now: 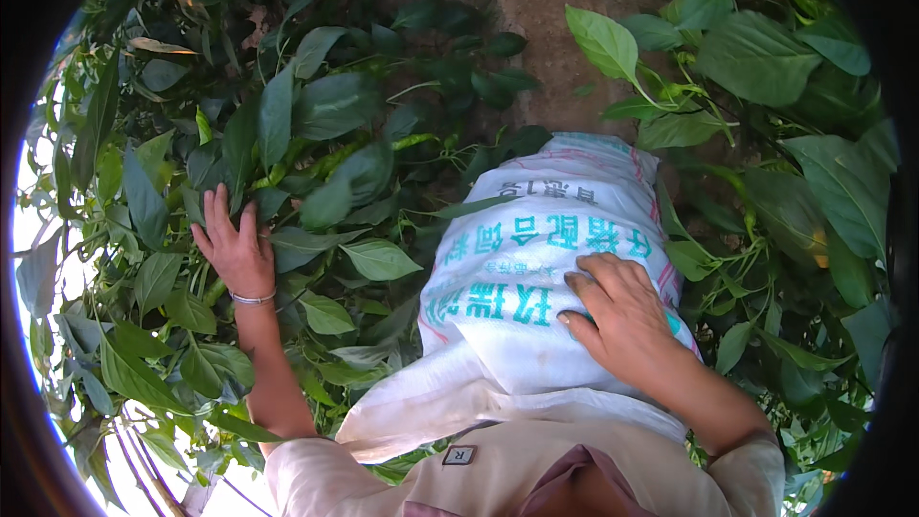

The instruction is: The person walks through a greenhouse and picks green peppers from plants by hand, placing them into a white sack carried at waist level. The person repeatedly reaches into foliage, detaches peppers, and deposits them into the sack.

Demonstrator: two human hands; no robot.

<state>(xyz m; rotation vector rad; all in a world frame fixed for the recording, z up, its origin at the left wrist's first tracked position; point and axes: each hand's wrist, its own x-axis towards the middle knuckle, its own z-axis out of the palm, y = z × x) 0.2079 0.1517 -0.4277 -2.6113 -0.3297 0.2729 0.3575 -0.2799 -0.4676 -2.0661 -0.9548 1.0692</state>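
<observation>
A white woven plastic sack (502, 345) with green and pink printing lies in front of my body, its pale mouth folded near my shirt. My right hand (617, 309) rests on the sack's right side, its fingers spread and slightly bent, not gripping anything visible. Over on the left, my left hand (237, 240), with a metal bangle at the wrist, reaches among the leaves of pepper plants (380, 258). Its fingers are apart and touch the foliage; leaves partly cover the fingertips. Slender green peppers (273, 174) hang among the leaves just beyond this hand.
A strip of bare brown soil (531, 36) runs between two plant rows at the top. More pepper plants (761, 57) stand along the right side, their leaves close to the sack. Thin stems (147, 470) show at the lower left against bright light.
</observation>
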